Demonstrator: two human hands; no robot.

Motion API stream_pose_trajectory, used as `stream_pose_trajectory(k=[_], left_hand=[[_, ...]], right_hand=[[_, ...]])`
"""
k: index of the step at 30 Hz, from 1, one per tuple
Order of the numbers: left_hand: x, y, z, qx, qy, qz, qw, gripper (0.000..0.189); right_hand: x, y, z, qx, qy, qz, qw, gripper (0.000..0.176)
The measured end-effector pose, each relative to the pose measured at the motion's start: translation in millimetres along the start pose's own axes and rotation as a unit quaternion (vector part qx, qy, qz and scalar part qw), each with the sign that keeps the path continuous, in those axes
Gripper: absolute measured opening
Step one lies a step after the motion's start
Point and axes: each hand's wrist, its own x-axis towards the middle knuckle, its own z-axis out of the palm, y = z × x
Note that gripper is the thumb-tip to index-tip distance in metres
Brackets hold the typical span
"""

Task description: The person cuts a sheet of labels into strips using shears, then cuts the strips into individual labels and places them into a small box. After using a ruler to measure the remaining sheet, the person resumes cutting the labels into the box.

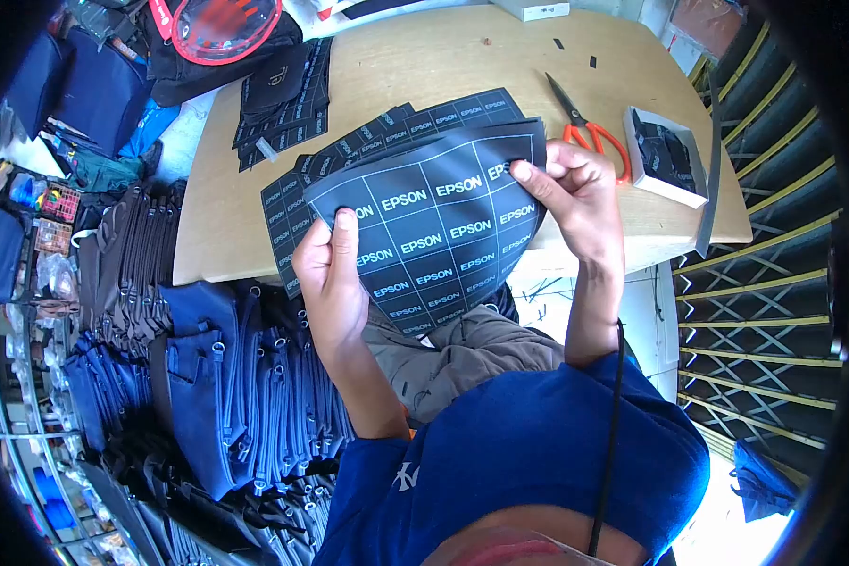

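Both my hands hold up a black sheet printed with white EPSON labels in a grid, tilted over the table's front edge. My left hand is closed on its left edge, thumb on the printed face. At the upper right corner my right hand pinches the sheet between thumb and fingers. Behind it, more printed black sheets lie on the table, partly hidden by the held one. Orange-handled scissors rest just beyond my right hand, blades pointing away.
On the wooden table are an open white box with black pieces and a further dark stack at the back left. Many blue bags hang at the left. A folding metal gate stands at the right.
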Motion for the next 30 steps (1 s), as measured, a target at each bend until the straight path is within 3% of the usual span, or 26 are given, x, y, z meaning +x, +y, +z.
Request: stream_pose_trajectory(k=[9,17,21,28,30], left_hand=[[-0.9,8.1,15.8,0.000,0.062,0.014,0.998,0.023],[-0.4,0.4,2.4,0.020,0.013,0.033,0.999,0.023],[2.3,13.1,21.9,0.035,0.077,0.060,0.995,0.012],[1.2,13.5,16.8,0.060,0.074,0.067,0.993,0.016],[2.4,15.2,23.1,0.041,0.111,0.075,0.990,0.011]], right_hand=[[-0.9,0.3,-2.9,-0.004,-0.004,0.010,1.000,0.007],[-2.8,-2.5,-0.9,-0.028,0.038,0.000,0.999,0.005],[-2.8,0.9,-5.0,-0.032,0.028,-0.010,0.999,0.007],[-3.4,2.6,-6.5,-0.024,0.016,-0.023,0.999,0.009],[-3.7,2.5,-5.7,-0.027,0.019,-0.023,0.999,0.009]])
